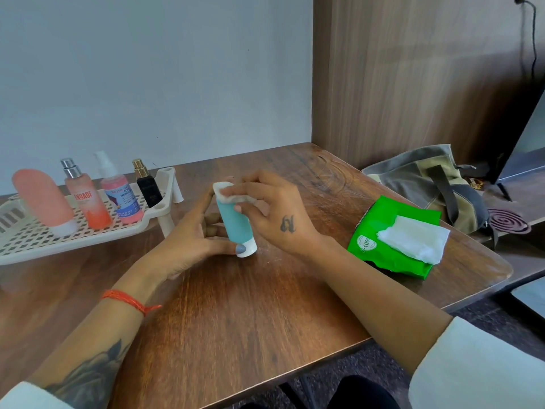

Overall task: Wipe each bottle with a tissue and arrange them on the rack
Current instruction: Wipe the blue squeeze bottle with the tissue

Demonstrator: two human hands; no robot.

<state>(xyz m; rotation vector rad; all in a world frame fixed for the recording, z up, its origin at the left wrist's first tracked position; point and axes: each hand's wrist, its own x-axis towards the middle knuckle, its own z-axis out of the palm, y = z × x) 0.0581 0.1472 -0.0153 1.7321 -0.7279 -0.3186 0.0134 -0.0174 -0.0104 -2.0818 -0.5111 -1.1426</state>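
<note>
Presently: Teal Tube Under Wipe, Four Items Racked

Handling assessment follows. The teal tube [234,221] stands cap-down on the table [250,305], between both hands, near the rack [88,234]. The left hand [188,240] grips its lower body, fingers curled behind and the thumb pressed at the white cap [247,250]. The right hand [274,214] pinches a folded tissue [233,194] over the tube's upper, crimped end.

Judged light and soft-walled; a smooth plastic skin is likely slippery, and hard squeezing could dent it or force the cap. Best held low, by the stiffer shoulder near the cap, as now.

Four bottles stand on the rack: pink tube [44,202], orange spray [85,199], pink spray [122,199], black bottle [147,184]. The glass-looking sprays appear fragile; set the tube down apart from them. A green tissue pack [380,240] lies to the right.
</note>
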